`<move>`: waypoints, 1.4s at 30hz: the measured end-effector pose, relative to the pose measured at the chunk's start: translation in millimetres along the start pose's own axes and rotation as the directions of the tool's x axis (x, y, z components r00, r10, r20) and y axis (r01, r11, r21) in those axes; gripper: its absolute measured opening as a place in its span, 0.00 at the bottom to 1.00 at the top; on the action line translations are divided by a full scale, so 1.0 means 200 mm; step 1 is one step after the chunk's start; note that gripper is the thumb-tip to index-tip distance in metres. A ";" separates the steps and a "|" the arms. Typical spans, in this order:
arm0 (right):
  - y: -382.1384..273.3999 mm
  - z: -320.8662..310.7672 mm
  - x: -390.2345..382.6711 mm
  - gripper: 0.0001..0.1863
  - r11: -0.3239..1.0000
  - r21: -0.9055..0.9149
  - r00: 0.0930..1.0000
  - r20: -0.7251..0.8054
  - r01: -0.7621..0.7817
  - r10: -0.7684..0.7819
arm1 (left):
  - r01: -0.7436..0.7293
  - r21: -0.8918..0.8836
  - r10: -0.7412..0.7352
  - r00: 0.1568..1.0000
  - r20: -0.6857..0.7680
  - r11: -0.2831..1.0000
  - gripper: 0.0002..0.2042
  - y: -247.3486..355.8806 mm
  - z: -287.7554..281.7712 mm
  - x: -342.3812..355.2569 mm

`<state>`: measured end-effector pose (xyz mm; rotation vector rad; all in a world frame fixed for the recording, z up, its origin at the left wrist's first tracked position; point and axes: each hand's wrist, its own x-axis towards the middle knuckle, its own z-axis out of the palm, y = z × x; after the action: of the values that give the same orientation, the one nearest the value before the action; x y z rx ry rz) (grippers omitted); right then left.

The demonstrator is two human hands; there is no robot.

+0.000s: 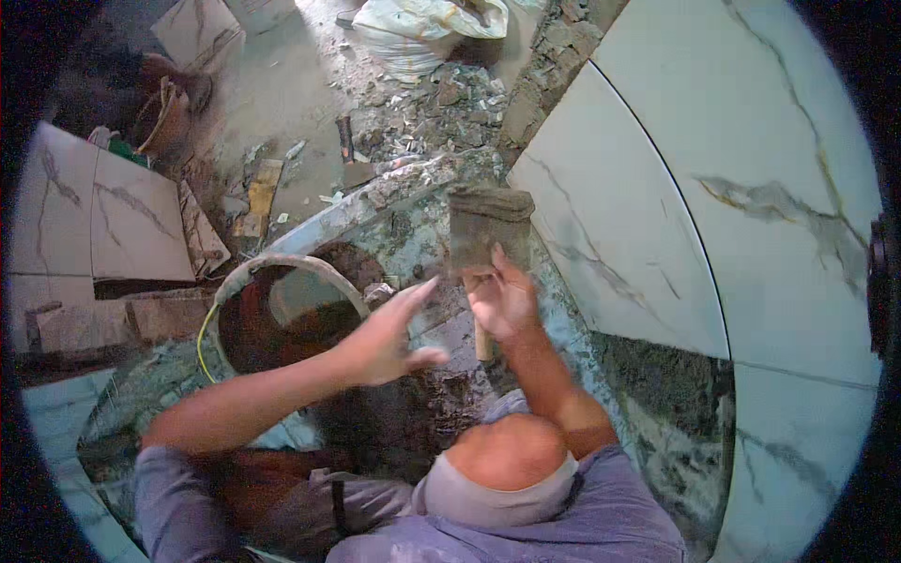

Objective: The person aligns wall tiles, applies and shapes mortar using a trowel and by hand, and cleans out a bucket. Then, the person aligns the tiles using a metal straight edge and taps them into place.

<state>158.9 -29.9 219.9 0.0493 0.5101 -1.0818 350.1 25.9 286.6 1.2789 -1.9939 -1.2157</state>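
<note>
My right hand (507, 298) is closed around what looks like a flat, square-bladed trowel (483, 230). Grey mortar (493, 202) lies thick along the blade's far edge, and a pale wooden handle end (483, 343) shows below the hand. One finger rests against the blade. To its left, my left hand (389, 333) is held in the air with fingers stretched and thumb apart, holding nothing. A round bucket (272, 263) with a yellow wire handle stands beyond my left forearm. Its inside is dark, with a lighter round area that I cannot make out.
Large marbled tiles (619, 197) stand along the right. More tiles (136, 211) lean at the left. Ahead are broken rubble (441, 108), a white sack (404, 38), a dark-handled tool (345, 141) and a basket (164, 117). A pale ledge (347, 211) crosses behind the bucket.
</note>
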 end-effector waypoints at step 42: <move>-0.32 -1.08 0.28 0.15 -0.873 -0.477 0.882 0.448 0.098 -0.146 | 0.016 -0.239 -0.191 0.653 -0.732 0.971 0.31 -0.38 0.69 1.46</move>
<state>43.2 -45.5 19.0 -2.4199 1.6337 -0.3037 149.2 -188.5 131.9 1.4769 -1.1542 -0.7113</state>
